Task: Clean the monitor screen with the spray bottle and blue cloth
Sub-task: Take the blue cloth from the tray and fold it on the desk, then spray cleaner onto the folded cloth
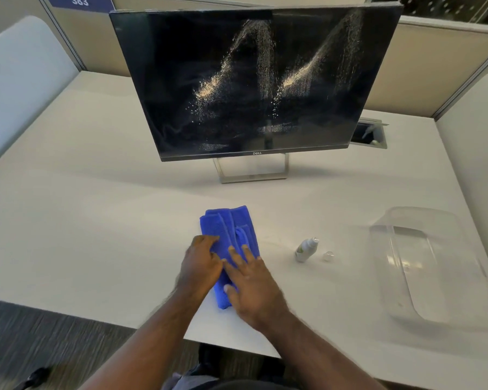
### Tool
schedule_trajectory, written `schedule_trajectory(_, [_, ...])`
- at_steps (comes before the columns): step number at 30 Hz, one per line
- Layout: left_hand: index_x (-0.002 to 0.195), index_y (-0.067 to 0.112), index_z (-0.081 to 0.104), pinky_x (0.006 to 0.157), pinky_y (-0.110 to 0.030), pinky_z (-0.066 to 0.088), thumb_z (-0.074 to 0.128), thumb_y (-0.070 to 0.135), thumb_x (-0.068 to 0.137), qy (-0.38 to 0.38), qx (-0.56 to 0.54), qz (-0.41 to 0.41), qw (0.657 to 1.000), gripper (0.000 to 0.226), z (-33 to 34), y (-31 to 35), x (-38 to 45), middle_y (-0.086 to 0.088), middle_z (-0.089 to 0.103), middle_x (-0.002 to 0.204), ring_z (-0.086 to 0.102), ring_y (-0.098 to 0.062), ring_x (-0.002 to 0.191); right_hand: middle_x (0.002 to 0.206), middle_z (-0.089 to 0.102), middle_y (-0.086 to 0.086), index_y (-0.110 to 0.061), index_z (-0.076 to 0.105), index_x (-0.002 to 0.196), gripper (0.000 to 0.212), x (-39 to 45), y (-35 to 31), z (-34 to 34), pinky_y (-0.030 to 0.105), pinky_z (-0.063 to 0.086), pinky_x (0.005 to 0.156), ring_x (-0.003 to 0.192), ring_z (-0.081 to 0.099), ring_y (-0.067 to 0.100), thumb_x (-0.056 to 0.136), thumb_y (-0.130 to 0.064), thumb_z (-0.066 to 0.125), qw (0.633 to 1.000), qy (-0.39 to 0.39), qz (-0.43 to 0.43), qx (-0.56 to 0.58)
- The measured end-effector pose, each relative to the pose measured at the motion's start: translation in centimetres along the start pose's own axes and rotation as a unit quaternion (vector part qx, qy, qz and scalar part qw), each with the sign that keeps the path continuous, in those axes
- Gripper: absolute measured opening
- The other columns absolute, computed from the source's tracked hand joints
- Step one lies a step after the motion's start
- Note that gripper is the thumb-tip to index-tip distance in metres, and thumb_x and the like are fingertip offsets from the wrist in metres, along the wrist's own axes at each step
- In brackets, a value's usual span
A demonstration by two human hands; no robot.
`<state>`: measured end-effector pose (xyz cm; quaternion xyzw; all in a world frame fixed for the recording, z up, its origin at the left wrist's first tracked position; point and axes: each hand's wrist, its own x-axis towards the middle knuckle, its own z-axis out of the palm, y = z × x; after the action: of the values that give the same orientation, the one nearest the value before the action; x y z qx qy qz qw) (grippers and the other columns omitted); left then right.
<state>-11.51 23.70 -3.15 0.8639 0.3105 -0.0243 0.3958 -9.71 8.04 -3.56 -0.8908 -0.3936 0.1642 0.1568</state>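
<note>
A black monitor (254, 80) stands on its metal stand at the middle of the white desk (96, 220). Streaks of spray droplets cover the centre and right of its screen. A folded blue cloth (228, 223) lies flat on the desk in front of it. My left hand (200, 263) rests on the cloth's left edge with its fingers bent over it. My right hand (251, 285) lies flat on the cloth's near half, fingers straight. A small white spray bottle (306, 249) stands to the right, its clear cap (328, 256) beside it.
A clear plastic bin (423, 266) sits on the desk's right side. A cable hatch (369, 133) opens in the desk behind the monitor's right corner. Grey partition panels close off the left, back and right. The desk's front edge runs just below my wrists.
</note>
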Motion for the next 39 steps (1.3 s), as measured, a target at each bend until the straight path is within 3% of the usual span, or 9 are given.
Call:
schedule_trajectory(3, [0.153, 0.014, 0.03, 0.118, -0.036, 0.026, 0.045, 0.012, 0.097, -0.083, 0.096, 0.044, 0.991, 0.058, 0.2, -1.4, 0.2, -0.003, 0.016, 0.165, 0.022, -0.023, 0.149, 0.164, -0.006, 0.0, -0.02, 0.007, 0.157, 0.066, -0.4, 0.1, 2.1, 0.046, -0.007, 0.12, 0.15, -0.011, 0.021, 0.101, -0.048, 0.028, 0.995, -0.066, 0.012, -0.076])
schedule_trajectory(9, [0.156, 0.023, -0.012, 0.119, -0.056, 0.007, 0.033, 0.043, 0.103, -0.197, 0.264, 0.088, 0.94, 0.072, 1.3, -2.3, -0.2, 0.001, -0.026, 0.163, -0.014, -0.028, 0.152, 0.157, -0.025, -0.008, -0.023, -0.011, 0.153, 0.073, -1.3, 0.8, 3.6, 0.04, -0.018, 0.113, 0.14, -0.03, 0.014, 0.1, -0.056, 0.026, 0.994, -0.063, 0.037, -0.082])
schedule_trajectory(19, [0.154, 0.019, -0.017, 0.119, -0.056, -0.001, 0.021, 0.045, 0.105, -0.257, 0.289, 0.145, 0.911, 0.067, 2.8, -1.4, -1.0, -0.001, -0.03, 0.16, -0.017, -0.023, 0.151, 0.162, -0.013, -0.01, -0.025, 0.0, 0.157, 0.07, -4.6, 2.0, 1.5, 0.04, -0.002, 0.12, 0.15, -0.013, 0.015, 0.1, -0.057, 0.024, 0.992, -0.094, 0.076, -0.03])
schedule_trajectory(21, [0.155, 0.019, -0.015, 0.12, -0.055, -0.001, 0.022, 0.045, 0.105, -0.257, 0.289, 0.147, 0.91, 0.068, 3.5, -0.8, -1.5, -0.002, -0.03, 0.161, -0.017, -0.023, 0.151, 0.16, 0.02, -0.012, -0.027, 0.027, 0.152, 0.059, -5.8, 2.3, 0.4, 0.031, 0.018, 0.117, 0.149, 0.016, 0.014, 0.099, -0.051, 0.034, 0.991, 0.003, 0.122, 0.055])
schedule_trajectory(23, [0.155, 0.018, -0.015, 0.12, -0.056, -0.001, 0.023, 0.045, 0.104, -0.258, 0.286, 0.145, 0.911, 0.069, 3.9, -0.4, -1.7, -0.002, -0.03, 0.161, -0.017, -0.023, 0.151, 0.127, 0.057, -0.013, -0.028, 0.053, 0.131, 0.039, -7.2, 3.2, -0.6, 0.023, 0.039, 0.095, 0.122, 0.051, 0.014, 0.094, -0.038, 0.051, 0.957, 0.171, 0.201, 0.122])
schedule_trajectory(27, [0.155, 0.019, -0.016, 0.12, -0.055, -0.001, 0.024, 0.044, 0.104, -0.257, 0.283, 0.142, 0.913, 0.07, 4.2, -0.3, -1.9, -0.001, -0.031, 0.16, -0.018, -0.023, 0.151, 0.112, 0.049, -0.014, -0.023, 0.049, 0.12, 0.045, -7.4, 6.5, -2.4, 0.033, 0.051, 0.076, 0.096, 0.055, 0.012, 0.083, -0.018, 0.073, 0.864, 0.374, 0.285, 0.18])
schedule_trajectory(32, [0.154, 0.02, -0.017, 0.12, -0.054, 0.0, 0.025, 0.046, 0.104, -0.248, 0.279, 0.143, 0.917, 0.071, 4.0, -0.6, -1.8, 0.0, -0.032, 0.16, -0.018, -0.022, 0.151, 0.142, 0.046, -0.009, -0.026, 0.035, 0.144, 0.069, -3.8, 8.4, -3.9, 0.03, 0.045, 0.097, 0.123, 0.048, 0.008, 0.086, -0.024, 0.074, 0.878, 0.291, 0.251, 0.286])
schedule_trajectory(37, [0.154, 0.022, -0.018, 0.12, -0.055, 0.0, 0.026, 0.048, 0.103, -0.232, 0.271, 0.147, 0.923, 0.073, 3.8, -1.1, -1.9, 0.003, -0.033, 0.158, -0.017, -0.022, 0.151, 0.117, 0.063, -0.003, -0.018, 0.053, 0.128, 0.044, -2.5, 8.9, -4.0, -0.001, 0.037, 0.084, 0.111, 0.061, 0.018, 0.096, -0.045, 0.042, 0.904, 0.282, 0.211, 0.242])
schedule_trajectory(39, [0.154, 0.021, -0.017, 0.12, -0.054, 0.0, 0.026, 0.049, 0.102, -0.213, 0.277, 0.145, 0.926, 0.073, 3.7, -1.2, -1.9, 0.003, -0.031, 0.16, -0.015, -0.023, 0.152, 0.125, 0.058, -0.007, -0.021, 0.047, 0.136, 0.043, -2.0, 8.7, -4.2, 0.002, 0.035, 0.088, 0.115, 0.058, 0.012, 0.097, -0.038, 0.048, 0.915, 0.262, 0.203, 0.229])
